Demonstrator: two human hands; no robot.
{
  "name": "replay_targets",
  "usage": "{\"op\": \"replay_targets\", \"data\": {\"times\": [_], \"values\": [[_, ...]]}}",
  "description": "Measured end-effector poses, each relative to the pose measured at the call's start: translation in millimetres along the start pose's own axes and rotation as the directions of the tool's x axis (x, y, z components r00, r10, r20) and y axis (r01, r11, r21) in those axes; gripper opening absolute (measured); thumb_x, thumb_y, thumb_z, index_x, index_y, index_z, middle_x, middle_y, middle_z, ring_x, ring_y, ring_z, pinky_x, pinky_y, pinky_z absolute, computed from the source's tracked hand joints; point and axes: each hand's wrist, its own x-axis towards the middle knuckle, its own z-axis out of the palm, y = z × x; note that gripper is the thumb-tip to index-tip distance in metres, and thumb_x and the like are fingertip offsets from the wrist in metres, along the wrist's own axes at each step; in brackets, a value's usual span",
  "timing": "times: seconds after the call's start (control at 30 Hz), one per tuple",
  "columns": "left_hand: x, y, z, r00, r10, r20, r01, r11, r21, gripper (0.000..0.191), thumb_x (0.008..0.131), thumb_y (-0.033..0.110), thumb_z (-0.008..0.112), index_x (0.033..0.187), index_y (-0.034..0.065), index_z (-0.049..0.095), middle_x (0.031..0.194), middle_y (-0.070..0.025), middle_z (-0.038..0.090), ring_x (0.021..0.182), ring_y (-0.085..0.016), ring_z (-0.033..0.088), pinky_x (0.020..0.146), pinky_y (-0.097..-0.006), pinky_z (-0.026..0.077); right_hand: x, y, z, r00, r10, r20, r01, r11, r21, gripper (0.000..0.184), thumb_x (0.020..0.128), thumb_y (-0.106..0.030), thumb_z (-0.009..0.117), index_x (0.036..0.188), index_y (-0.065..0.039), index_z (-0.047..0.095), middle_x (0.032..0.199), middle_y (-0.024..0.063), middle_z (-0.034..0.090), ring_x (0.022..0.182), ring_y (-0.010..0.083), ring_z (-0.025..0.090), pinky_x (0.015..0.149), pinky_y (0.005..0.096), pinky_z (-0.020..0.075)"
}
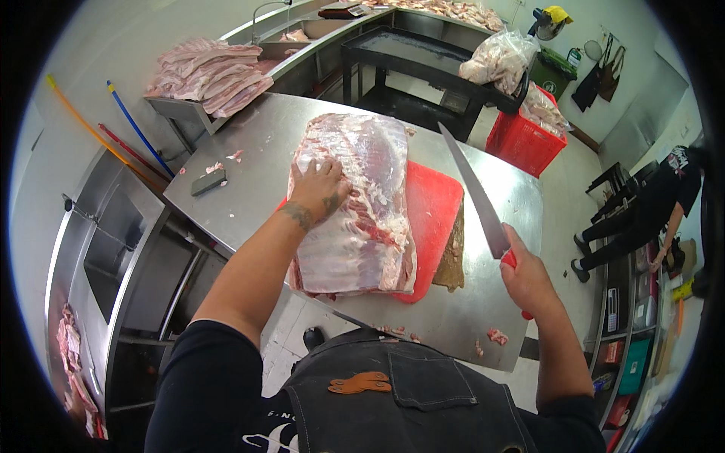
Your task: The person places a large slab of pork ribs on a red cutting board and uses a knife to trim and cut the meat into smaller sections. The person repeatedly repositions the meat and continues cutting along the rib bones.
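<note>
A large slab of raw meat with ribs [354, 249] lies on a red cutting board [433, 209] on the stainless steel table [487, 328]. My left hand [320, 189] rests on the slab's upper left part, fingers somewhat spread, pressing on its surface. In my right hand [527, 274], to the right of the board, is the red handle of a long butcher's knife [476, 192]. Its blade points up and away, apart from the meat. A brown, worn piece of material [451, 249] shows under the board's right edge.
A sharpening stone [208, 183] and meat scraps lie on the table. Stacked meat slabs [209, 73] stand at the back left. Beyond the table are a black cart [408, 48] and a red crate [524, 141]. Another person [640, 212] bends at shelves on the right.
</note>
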Motion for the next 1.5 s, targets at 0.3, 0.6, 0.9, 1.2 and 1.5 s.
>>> {"op": "replay_targets", "data": {"times": [0.3,0.6,0.9,1.2,1.5], "values": [[35.5,-14.7,8.0,0.996,0.034,-0.087,-0.047,0.988,-0.147,0.049,0.105,0.042,0.048,0.144,0.0132,0.056,0.157,-0.0146,0.048,0.147,-0.040,0.040,0.120,-0.0640,0.027,5.8,-41.8,5.2,0.970,-0.069,0.235,0.029,0.985,0.171,0.077,0.095,-0.012,0.055,0.166,-0.011,0.027,0.108,0.0351,0.069,0.100,0.0448,0.071,0.094,0.0456,0.0528],[41.9,-40.7,31.2,0.899,0.244,-0.364,-0.332,0.922,-0.201,0.029,0.097,0.025,0.062,0.116,0.0040,0.067,0.119,-0.0134,0.066,0.118,-0.035,0.058,0.104,-0.0464,0.045,38.4,-86.1,-3.4,0.929,-0.219,0.299,0.196,0.975,0.106,0.074,0.098,-0.019,0.055,0.166,-0.015,0.025,0.108,0.0332,0.070,0.097,0.0457,0.072,0.093,0.0487,0.0545],[22.1,-21.4,21.3,0.889,-0.328,-0.319,0.270,0.939,-0.213,0.034,0.094,0.027,0.065,0.115,0.0002,0.066,0.121,-0.0163,0.064,0.116,-0.037,0.060,0.099,-0.0462,0.051,92.9,-138.9,-12.4,0.834,-0.211,0.510,0.280,0.958,-0.060,0.073,0.102,-0.023,0.051,0.167,-0.014,0.020,0.107,0.0262,0.074,0.094,0.0380,0.075,0.085,0.0471,0.0579],[28.4,-30.5,35.1,0.889,-0.342,-0.304,0.236,0.913,-0.334,0.032,0.096,0.025,0.063,0.113,-0.0018,0.067,0.127,-0.0176,0.061,0.118,-0.037,0.060,0.097,-0.0451,0.056,130.2,-169.0,-20.4,0.784,-0.210,0.584,0.388,0.900,-0.197,0.080,0.098,-0.026,0.055,0.169,-0.016,0.021,0.098,0.0239,0.071,0.096,0.0337,0.069,0.093,0.0428,0.0500],[34.0,-32.0,38.0,0.899,-0.344,-0.270,0.274,0.925,-0.265,0.033,0.098,0.026,0.062,0.113,-0.0017,0.068,0.129,-0.0164,0.061,0.119,-0.036,0.060,0.095,-0.0453,0.058,118.9,-175.1,-39.9,0.743,-0.130,0.657,0.350,0.912,-0.215,0.086,0.096,-0.026,0.059,0.171,-0.020,0.017,0.117,0.0198,0.071,0.095,0.0264,0.068,0.087,0.0388,0.0514]]}}
